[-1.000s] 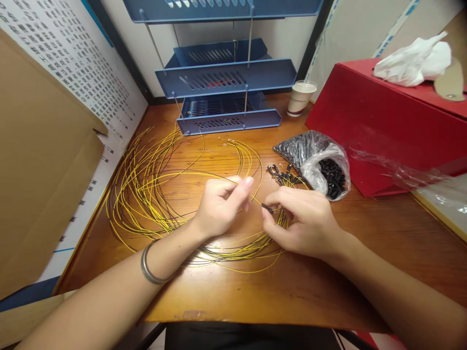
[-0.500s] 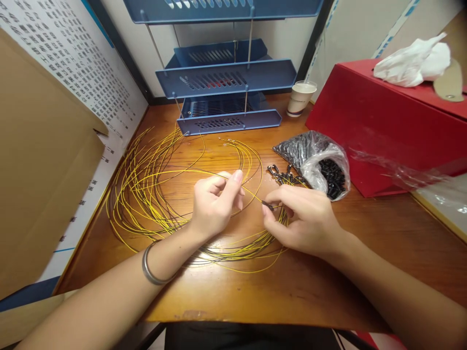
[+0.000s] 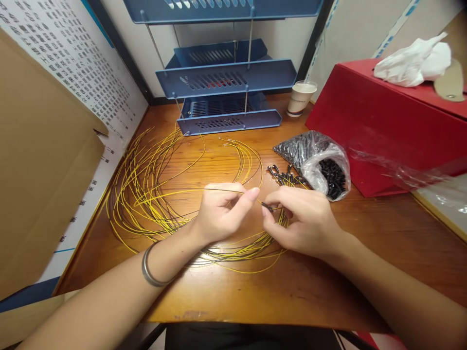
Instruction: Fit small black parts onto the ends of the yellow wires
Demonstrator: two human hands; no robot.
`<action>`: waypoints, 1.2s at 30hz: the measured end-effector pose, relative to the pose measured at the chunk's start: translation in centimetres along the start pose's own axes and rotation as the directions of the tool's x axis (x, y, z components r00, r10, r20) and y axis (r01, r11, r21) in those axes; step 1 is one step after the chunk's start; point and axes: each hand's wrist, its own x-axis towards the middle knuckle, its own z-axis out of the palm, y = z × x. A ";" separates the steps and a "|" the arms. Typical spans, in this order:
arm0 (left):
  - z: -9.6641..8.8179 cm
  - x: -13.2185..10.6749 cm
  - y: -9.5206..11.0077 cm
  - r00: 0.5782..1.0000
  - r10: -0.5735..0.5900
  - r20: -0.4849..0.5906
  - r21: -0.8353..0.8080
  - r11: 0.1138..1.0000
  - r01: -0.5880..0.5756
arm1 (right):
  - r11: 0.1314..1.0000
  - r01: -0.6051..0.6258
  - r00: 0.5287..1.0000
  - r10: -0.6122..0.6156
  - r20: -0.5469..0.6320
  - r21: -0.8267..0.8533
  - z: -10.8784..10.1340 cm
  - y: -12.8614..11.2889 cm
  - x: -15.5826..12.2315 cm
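Observation:
My left hand [image 3: 228, 209] pinches a thin yellow-and-black wire [image 3: 189, 190] between thumb and fingers. Just to its right, my right hand [image 3: 297, 216] grips a small black sleeve [image 3: 267, 207] between thumb and forefinger, and the wire runs up to it. A loose coil of yellow and black wires [image 3: 146, 194] spreads over the table at the left and passes below both hands. Behind my right hand lies a cluster of wire ends with black sleeves [image 3: 286, 175]. A clear plastic bag [image 3: 315, 158] of small black pieces [image 3: 332, 177] sits beyond it, its mouth facing right.
A blue tiered tray rack [image 3: 229, 124] stands at the back, with a paper cup [image 3: 301, 98] beside it. A red box [image 3: 386, 126] carrying a white crumpled tissue or bag [image 3: 412, 61] takes up the right. Brown cardboard [image 3: 44, 160] leans at the left above the wooden table [image 3: 219, 301].
My left hand has slid right along the wire, closer to my right hand. My right hand stays nearly in place, with the black sleeve still between its fingertips.

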 end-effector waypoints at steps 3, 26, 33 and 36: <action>0.1 0.1 0.3 0.997 -0.080 -0.017 0.009 0.997 0.080 | 1.000 0.004 1.000 -0.004 -0.009 0.001 0.0 0.1 0.0; 0.0 0.1 0.2 0.973 -0.205 0.109 -0.066 0.975 0.213 | 1.000 0.008 1.000 -0.008 -0.025 -0.012 -0.2 0.0 0.0; 0.0 0.1 0.3 0.973 -0.230 0.033 -0.101 0.967 0.233 | 1.000 0.002 1.000 -0.003 -0.029 -0.011 -0.3 -0.1 0.2; 0.0 0.2 0.3 0.976 -0.218 0.018 -0.099 0.971 0.218 | 1.000 0.000 1.000 0.000 -0.031 -0.013 -0.3 -0.1 0.1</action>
